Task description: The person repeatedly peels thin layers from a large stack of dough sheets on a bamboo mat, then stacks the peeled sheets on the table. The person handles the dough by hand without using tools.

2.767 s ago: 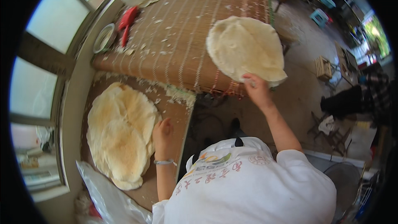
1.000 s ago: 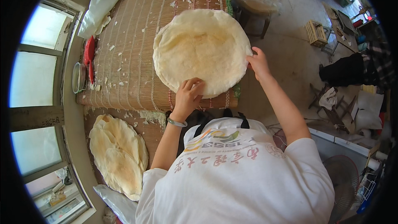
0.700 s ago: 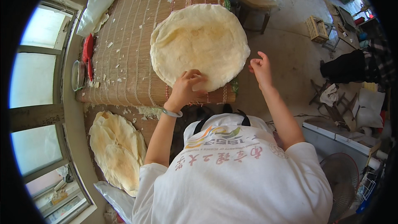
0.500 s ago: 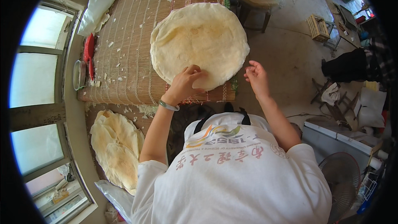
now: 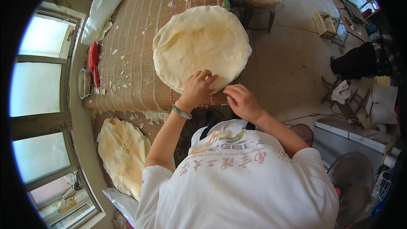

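The person seems to be handling the near edge of a pale flatbread-like round (image 5: pixel 202 44), which is lying at the slatted mat's (image 5: pixel 131 61) near right corner. The left hand (image 5: pixel 196 88) is resting bent fingers over the rim and the right hand (image 5: pixel 243 102) is sitting just beside it, fingers bunched, though I can't tell whether either is pinching; the next move is probably calling for a light grip. I'm counting two hands, one round here, one pale pile (image 5: pixel 123 152) lying lower left, one red tool (image 5: pixel 93 57) and one clear dish (image 5: pixel 84 83).
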`<state>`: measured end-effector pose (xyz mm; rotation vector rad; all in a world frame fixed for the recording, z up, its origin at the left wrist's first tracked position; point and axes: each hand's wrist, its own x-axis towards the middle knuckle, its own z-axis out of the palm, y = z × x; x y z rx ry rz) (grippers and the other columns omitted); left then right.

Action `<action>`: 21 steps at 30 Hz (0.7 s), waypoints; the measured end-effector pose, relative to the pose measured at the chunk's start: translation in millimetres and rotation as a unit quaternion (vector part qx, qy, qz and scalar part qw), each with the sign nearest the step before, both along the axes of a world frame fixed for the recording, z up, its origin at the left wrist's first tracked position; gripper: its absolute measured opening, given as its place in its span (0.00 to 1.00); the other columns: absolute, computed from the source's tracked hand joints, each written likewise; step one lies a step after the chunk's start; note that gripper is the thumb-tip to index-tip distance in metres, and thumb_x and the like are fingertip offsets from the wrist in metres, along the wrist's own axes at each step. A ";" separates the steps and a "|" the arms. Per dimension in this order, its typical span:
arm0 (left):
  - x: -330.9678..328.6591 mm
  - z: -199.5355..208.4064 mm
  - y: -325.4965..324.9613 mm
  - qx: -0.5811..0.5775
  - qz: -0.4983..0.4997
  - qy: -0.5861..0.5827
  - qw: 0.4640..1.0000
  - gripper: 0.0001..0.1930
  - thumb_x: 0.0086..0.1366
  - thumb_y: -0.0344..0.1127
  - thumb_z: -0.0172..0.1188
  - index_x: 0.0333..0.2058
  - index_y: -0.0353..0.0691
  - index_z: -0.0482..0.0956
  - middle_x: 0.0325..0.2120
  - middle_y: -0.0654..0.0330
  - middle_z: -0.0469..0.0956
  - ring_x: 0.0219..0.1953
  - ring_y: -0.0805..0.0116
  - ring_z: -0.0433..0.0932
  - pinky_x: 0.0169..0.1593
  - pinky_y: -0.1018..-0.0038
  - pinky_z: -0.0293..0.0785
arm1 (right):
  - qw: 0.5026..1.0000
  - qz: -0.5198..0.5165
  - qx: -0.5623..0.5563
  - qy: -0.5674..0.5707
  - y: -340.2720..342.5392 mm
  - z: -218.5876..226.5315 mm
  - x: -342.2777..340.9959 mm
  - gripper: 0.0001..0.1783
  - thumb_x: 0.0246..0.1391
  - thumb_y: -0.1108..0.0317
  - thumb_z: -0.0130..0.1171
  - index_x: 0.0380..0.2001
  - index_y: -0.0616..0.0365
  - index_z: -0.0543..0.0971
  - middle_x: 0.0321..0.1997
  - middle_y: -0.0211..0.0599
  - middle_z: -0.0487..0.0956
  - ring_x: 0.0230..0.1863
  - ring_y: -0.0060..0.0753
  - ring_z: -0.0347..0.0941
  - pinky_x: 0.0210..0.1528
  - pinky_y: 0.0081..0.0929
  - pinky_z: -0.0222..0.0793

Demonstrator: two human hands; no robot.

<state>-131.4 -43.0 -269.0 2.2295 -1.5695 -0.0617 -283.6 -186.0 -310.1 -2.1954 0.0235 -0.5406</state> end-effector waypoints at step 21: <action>76.2 12.6 -29.0 0.029 -0.006 0.012 0.999 0.06 0.59 0.33 0.57 0.33 0.40 0.81 0.28 0.55 0.80 0.30 0.53 0.78 0.36 0.65 0.75 | 0.970 -0.171 0.168 0.043 -20.4 11.2 53.5 0.11 0.45 0.74 0.60 0.35 0.62 0.75 0.23 0.43 0.78 0.24 0.44 0.77 0.27 0.32 0.72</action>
